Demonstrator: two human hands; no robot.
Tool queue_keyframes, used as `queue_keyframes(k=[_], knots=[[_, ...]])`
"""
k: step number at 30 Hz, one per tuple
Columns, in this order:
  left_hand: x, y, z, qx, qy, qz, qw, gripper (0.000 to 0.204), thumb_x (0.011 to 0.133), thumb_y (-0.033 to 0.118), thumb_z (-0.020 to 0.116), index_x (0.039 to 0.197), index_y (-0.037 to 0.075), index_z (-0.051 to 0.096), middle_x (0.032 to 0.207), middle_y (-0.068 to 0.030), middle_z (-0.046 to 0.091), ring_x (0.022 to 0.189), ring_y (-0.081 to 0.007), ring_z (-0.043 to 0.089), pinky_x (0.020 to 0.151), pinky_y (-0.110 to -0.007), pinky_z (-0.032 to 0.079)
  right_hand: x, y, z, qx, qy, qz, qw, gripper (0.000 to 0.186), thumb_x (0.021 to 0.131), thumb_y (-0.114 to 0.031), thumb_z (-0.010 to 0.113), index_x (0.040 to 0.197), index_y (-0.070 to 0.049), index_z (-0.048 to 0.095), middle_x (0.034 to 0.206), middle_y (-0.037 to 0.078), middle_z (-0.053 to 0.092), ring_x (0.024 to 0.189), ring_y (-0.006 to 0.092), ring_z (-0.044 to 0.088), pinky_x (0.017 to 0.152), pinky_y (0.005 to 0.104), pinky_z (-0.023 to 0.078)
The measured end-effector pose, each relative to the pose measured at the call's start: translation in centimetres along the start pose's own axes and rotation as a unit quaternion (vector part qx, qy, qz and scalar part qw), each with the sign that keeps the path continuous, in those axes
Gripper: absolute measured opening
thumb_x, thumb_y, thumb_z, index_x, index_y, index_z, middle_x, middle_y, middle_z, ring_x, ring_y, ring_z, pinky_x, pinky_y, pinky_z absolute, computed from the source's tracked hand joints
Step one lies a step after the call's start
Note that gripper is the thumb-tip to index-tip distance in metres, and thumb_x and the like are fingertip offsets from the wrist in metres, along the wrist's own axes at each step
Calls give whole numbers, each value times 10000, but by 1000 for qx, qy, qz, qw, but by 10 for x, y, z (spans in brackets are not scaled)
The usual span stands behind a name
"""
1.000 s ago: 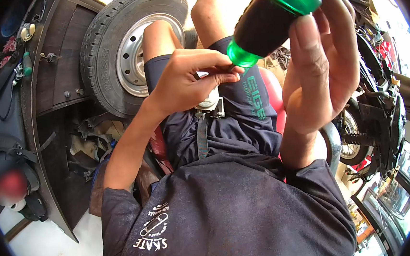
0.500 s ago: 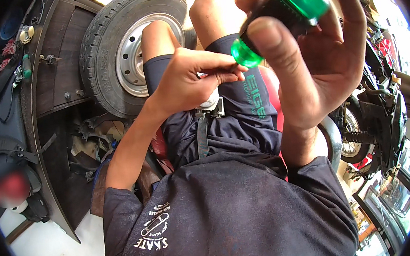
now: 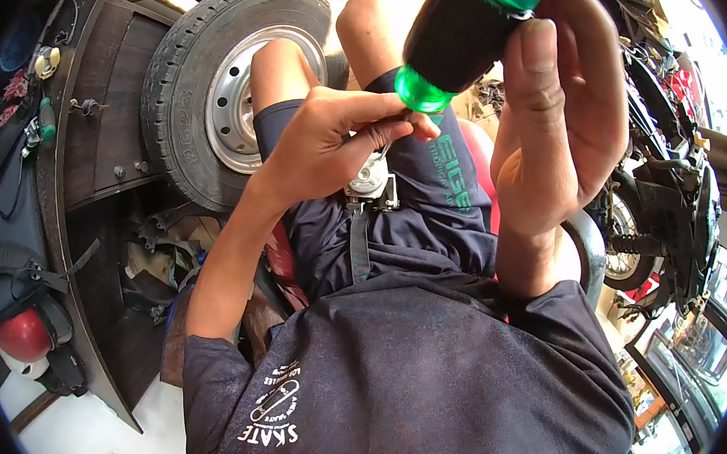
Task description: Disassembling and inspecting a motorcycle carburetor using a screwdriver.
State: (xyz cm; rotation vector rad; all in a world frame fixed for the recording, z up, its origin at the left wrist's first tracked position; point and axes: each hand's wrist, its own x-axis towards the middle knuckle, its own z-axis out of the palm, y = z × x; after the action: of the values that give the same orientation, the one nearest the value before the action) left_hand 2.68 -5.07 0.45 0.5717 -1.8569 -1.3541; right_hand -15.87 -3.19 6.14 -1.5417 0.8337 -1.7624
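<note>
Raised close before me is a screwdriver (image 3: pixel 464 35) with a thick black grip and clear green ends. My right hand (image 3: pixel 556 118) is closed on its handle, the thumb lying along the near side. At the handle's lower green end, my left hand (image 3: pixel 344 139) pinches thumb and forefinger together. What sits between those fingertips is hidden; a thin metallic bit shows just below them. Under my left hand, a small silvery metal part (image 3: pixel 368 180) rests between my thighs, beside a dark strap (image 3: pixel 360 249) on my lap.
A tyre on a steel rim (image 3: pixel 233 143) leans ahead on the left, next to a dark wooden cabinet (image 3: pixel 107 119). A red rounded object (image 3: pixel 24 335) and black straps are at far left. A partly dismantled motorcycle (image 3: pixel 654 230) stands on the right.
The screwdriver and my right hand have shifted left and slightly up, and more of the black grip shows. My left hand has edged slightly left, uncovering more of the metal part.
</note>
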Motion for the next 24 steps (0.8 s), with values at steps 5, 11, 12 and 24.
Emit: queue_keyframes(k=[5,11,12,24], knots=[[-3,0,13,-85,107,-15,991,122,861,-119,758,974,-90,725,904,-119,775,861,-170,774,792,-267,631,-4,-1,5,-9,-13,0,1000,515,943,-25,682,1397,108,479,946,228,622,726,252,616,661,390,522],[2,-2,8,41,22,-8,999,346,807,67,856,1117,18,711,1066,-95,760,988,-181,718,858,-311,569,-4,-2,8,-16,-22,2,1000,492,950,-22,671,1388,114,492,911,212,624,691,238,606,631,383,516],[0,-2,6,50,17,25,998,378,823,72,838,1171,19,701,1122,-101,751,1026,-193,710,873,-320,567,-4,-2,7,-17,-22,1,1000,489,951,-22,669,1387,115,494,906,209,624,685,236,605,626,382,515],[-59,-40,-16,238,-204,-164,935,842,739,307,895,1444,-2,555,1426,-217,593,1329,-372,551,1161,-445,414,-1,5,10,0,-20,6,1000,446,965,-16,646,1368,128,519,838,176,628,615,208,586,565,368,501]])
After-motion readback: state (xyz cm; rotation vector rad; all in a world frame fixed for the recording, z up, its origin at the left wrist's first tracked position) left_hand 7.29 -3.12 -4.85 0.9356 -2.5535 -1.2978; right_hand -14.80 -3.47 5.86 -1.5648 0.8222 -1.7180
